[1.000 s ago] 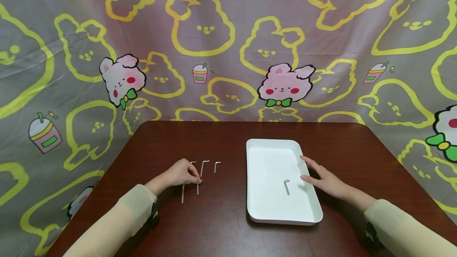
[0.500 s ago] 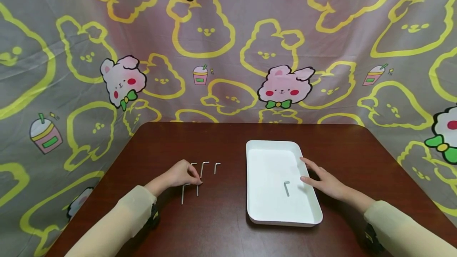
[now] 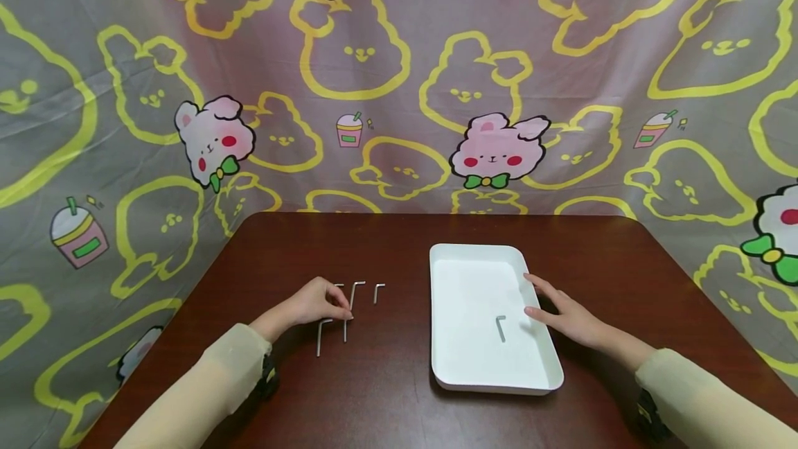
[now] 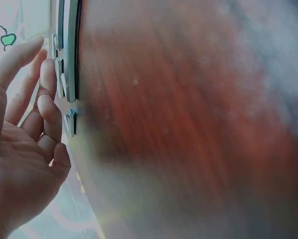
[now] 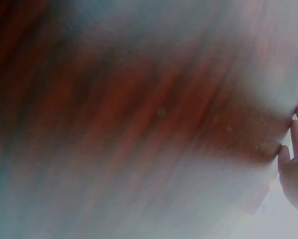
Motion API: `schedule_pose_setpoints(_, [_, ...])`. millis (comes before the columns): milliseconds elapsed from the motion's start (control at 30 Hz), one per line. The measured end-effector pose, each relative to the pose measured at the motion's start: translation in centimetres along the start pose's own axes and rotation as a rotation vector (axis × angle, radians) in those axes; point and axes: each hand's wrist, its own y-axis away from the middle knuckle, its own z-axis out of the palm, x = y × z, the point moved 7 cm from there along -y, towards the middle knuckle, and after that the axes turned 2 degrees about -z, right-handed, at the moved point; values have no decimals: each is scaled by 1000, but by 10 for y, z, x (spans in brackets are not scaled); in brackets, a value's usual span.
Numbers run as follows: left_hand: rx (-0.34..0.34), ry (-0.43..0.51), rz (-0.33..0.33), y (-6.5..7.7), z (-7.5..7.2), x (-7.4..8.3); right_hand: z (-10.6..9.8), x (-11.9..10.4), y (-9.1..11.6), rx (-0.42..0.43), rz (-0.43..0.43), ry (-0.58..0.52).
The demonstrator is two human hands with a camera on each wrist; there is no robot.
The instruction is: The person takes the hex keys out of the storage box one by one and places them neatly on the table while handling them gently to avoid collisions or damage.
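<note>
In the head view my left hand (image 3: 318, 301) is low over the table, thumb and fingertips curled together at the bent end of a hex key (image 3: 346, 332). The hand overlaps part of that key. In the left wrist view the fingers of the left hand (image 4: 29, 144) curl beside several metal hex keys (image 4: 72, 55). My right hand (image 3: 570, 317) rests at the right rim of a white tray (image 3: 439, 310), thumb and fingers extended over its edge. One hex key (image 3: 501, 328) lies inside the tray.
Around the left hand lie more hex keys: one to the front left (image 3: 320, 338), a long one behind the fingers (image 3: 354, 293), a short one farther right (image 3: 377, 293), and another partly hidden behind the hand. A patterned cloth (image 3: 399, 158) stands beyond the brown table (image 3: 399, 241).
The left fingers shift very slightly at the bent end of the hex key, which stays in place. The right hand, tray and other keys stay put.
</note>
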Motion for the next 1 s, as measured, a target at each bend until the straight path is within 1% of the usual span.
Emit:
schedule_pose_setpoints(267, [0, 23, -38, -1, -4, 0, 0, 1, -1, -8, 9, -3])
schedule_pose_setpoints(467, [6, 32, -41, -5, -10, 9, 0, 2, -1, -11, 19, -7])
schedule_pose_setpoints(600, [-1, 30, -22, -9, -15, 22, -1, 2, -1, -9, 19, -8])
schedule_pose_setpoints(733, [-14, -3, 15, -16, -18, 38, -1, 3, -1, -11, 25, -5])
schedule_pose_setpoints(1000, [-59, -35, 99, -38, -14, 76, 0, 3, 0, -11, 32, -8])
